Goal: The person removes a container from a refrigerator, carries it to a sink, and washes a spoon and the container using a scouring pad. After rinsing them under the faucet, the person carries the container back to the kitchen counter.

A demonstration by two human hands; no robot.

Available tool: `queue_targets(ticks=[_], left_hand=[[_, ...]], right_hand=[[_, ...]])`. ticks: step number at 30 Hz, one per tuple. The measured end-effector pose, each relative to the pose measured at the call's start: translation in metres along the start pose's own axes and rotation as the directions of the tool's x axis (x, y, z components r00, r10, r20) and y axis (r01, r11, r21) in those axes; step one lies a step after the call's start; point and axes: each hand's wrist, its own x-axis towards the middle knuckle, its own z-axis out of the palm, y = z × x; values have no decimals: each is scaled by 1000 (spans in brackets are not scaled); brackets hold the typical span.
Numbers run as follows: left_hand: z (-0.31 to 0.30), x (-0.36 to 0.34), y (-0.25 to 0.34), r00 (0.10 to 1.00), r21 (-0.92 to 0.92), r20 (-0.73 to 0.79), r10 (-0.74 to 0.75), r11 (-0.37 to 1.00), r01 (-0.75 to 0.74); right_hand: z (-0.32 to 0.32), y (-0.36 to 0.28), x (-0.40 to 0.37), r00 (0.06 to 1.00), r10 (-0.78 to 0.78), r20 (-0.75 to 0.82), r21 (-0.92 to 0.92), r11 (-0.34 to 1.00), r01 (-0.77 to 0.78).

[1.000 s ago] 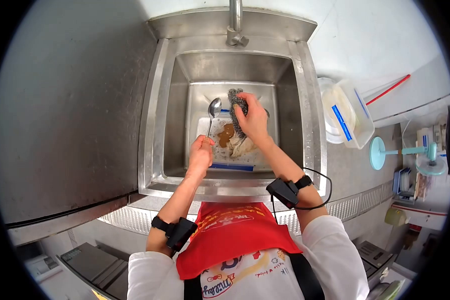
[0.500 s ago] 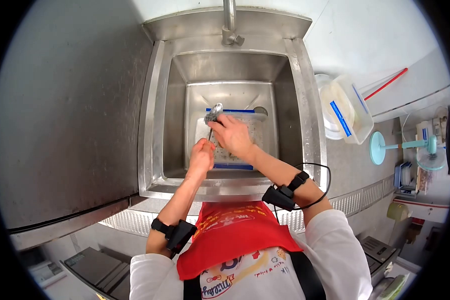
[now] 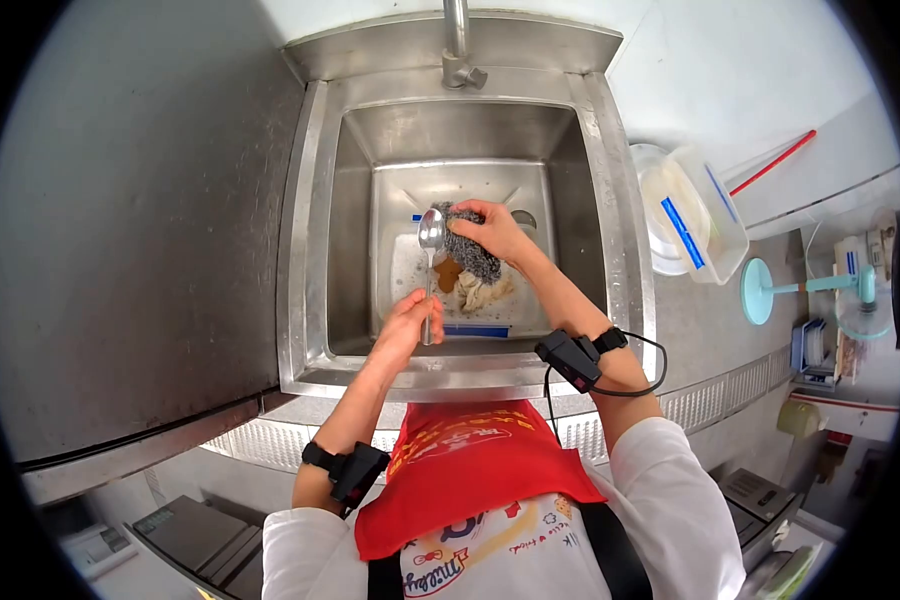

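My left hand (image 3: pixel 408 322) is closed round the handle of a metal spoon (image 3: pixel 431 232), whose bowl points up toward the faucet. Just right of the spoon bowl, my right hand (image 3: pixel 491 230) pinches a dark grey, fluffy scrubber (image 3: pixel 475 257) that hangs open below the fingers. Under both hands a clear container (image 3: pixel 395 270) with blue clips lies in the steel sink (image 3: pixel 355 130). A brown piece (image 3: pixel 448 273) and a crumpled pale cloth-like thing (image 3: pixel 482 292) show beneath the scrubber.
A faucet (image 3: pixel 458 60) stands at the sink's back edge. To the right are a clear bin (image 3: pixel 715 220) with a blue clip, round pale lids (image 3: pixel 660 245) and a turquoise fan (image 3: pixel 757 291). A large metal surface (image 3: pixel 160 230) rises on the left.
My right hand has moved right, off the spoon, with the scrubber now spread out below it. The spoon bowl is uncovered and lower, and the brown piece and pale thing have come into view.
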Motion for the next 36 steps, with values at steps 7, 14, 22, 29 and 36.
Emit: queue_targets(ticks=[7, 14, 22, 29, 36], left_hand=[[-8, 12, 15, 996, 99, -89, -29, 994, 37], [-3, 11, 3, 993, 85, -69, 98, 992, -92], [2, 7, 13, 1000, 55, -19, -15, 998, 16], [-5, 20, -10, 954, 519, -162, 251, 844, -134], [-4, 13, -16, 907, 806, -167, 387, 584, -101]], right_hand=[[7, 6, -7, 979, -203, -3, -261, 945, 195], [2, 21, -1, 976, -126, -177, 43, 990, 136], [10, 11, -3, 850, -464, -250, -144, 886, 441], [34, -26, -41, 753, -645, 129, -770, 413, 486], [40, -13, -38, 748, -599, 286, -787, 298, 540]])
